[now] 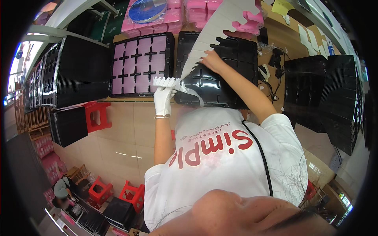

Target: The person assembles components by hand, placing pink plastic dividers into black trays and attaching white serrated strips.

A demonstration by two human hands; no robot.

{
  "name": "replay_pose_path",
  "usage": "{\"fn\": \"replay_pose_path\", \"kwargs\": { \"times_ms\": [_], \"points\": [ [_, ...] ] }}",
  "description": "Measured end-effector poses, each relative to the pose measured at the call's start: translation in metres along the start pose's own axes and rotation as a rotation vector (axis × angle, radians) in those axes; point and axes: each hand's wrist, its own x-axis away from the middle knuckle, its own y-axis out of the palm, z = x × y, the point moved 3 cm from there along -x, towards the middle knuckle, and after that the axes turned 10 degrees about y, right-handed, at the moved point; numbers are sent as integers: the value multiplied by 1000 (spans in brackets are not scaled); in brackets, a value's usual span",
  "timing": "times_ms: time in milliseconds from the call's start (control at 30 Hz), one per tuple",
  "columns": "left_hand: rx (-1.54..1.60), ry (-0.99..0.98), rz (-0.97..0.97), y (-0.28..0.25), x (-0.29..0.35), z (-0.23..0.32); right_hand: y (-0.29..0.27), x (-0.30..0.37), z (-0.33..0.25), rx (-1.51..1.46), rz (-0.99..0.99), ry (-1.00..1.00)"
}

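Observation:
My left hand, in a white glove, is closed on the near end of a white notched strip, where a short comb-like row of teeth stands up. From there the long white strip rises away to the far right, its right edge cut into notches. My bare right hand is closed at that notched edge; its fingertips are partly hidden. A narrow white tail curls below. Beneath both hands' work lies a black moulded plastic tray. Left of it, another black tray has pink squares between black cross-shaped ridges.
Tall stacks of black trays stand at left and right. Behind are plastic-wrapped pink blocks under a blue roll. A black cable lies right of the tray. Red stools and another person are at lower left.

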Motion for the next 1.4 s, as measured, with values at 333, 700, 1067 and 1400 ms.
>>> {"fn": "replay_pose_path", "kwargs": {
  "times_ms": [333, 700, 1067, 1400],
  "points": [
    [-37, -21, -21, -1, 14, -9, 50, 74, 64, 681, 14, 55],
    [-45, -21, 52, -20, 37, -8, 51, 62, 70, 1089, -35, -191],
    [-14, 74, 46, -43, 27, -44, 52, 55, 84, 1365, 150, -366],
    [-19, 66, 25, -34, 26, -36, 46, 54, 83, 1333, 72, -320]
  ]
}}
